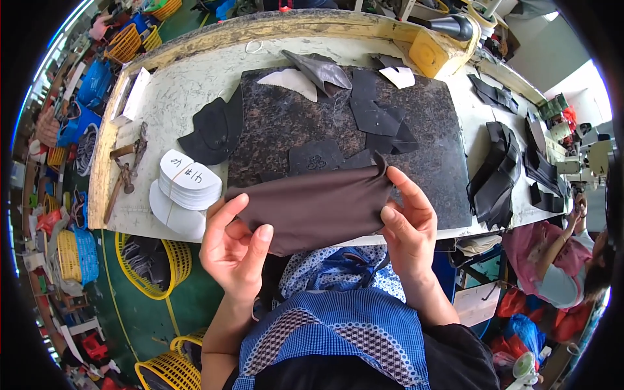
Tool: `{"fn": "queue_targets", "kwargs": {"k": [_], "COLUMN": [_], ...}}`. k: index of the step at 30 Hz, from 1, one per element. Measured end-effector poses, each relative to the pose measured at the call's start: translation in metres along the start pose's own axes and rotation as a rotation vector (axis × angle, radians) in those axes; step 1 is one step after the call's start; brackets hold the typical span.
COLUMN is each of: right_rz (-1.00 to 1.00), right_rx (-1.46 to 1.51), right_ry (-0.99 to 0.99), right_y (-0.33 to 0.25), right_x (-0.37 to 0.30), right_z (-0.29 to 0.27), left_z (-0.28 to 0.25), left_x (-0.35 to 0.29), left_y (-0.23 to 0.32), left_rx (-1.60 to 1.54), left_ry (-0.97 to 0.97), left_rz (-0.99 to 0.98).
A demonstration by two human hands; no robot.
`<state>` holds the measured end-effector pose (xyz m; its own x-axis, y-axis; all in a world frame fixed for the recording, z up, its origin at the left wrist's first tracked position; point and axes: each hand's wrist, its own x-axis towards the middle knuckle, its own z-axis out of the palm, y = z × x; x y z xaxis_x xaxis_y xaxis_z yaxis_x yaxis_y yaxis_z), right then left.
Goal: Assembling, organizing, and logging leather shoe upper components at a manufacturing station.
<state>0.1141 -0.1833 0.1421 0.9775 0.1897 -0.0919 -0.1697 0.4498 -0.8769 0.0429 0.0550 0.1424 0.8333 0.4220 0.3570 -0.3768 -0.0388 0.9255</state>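
Note:
Between my two hands a dark brown leather piece (pixel 312 208) is stretched out above the near edge of the table. My left hand (pixel 235 244) pinches its left end between thumb and fingers. At the other end, my right hand (pixel 411 218) grips it the same way, and the top right corner curls up. Beyond it lies a dark speckled stone slab (pixel 286 123), partly covered by the leather. Black cut pieces (pixel 377 117) are scattered on the slab, along with a folded dark grey piece (pixel 318 71) and a white piece (pixel 289 82).
To the left are bundled stacks of white pieces (pixel 188 185), hammers (pixel 127 172) and a black piece (pixel 214 130). Black strips (pixel 497 172) lie at the right, a yellow container (pixel 432 55) at the back. Yellow baskets (pixel 182 266) stand below; another person (pixel 552 260) is at far right.

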Motion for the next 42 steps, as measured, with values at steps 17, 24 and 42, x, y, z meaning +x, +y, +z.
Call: {"fn": "queue_targets", "kwargs": {"k": [17, 24, 42], "right_rz": [0.276, 0.219, 0.205], "right_rx": [0.289, 0.673, -0.351], "right_ry": [-0.135, -0.136, -0.179], "right_y": [0.017, -0.001, -0.027], "right_x": [0.003, -0.008, 0.008], "right_z": [-0.024, 0.018, 0.001], "left_z": [0.057, 0.037, -0.007], "left_x": [0.064, 0.027, -0.005], "left_y": [0.099, 0.06, -0.001], "left_rx": [0.206, 0.028, 0.189], "left_ry": [-0.528, -0.271, -0.131], "left_rz": [0.031, 0.097, -0.219]}}
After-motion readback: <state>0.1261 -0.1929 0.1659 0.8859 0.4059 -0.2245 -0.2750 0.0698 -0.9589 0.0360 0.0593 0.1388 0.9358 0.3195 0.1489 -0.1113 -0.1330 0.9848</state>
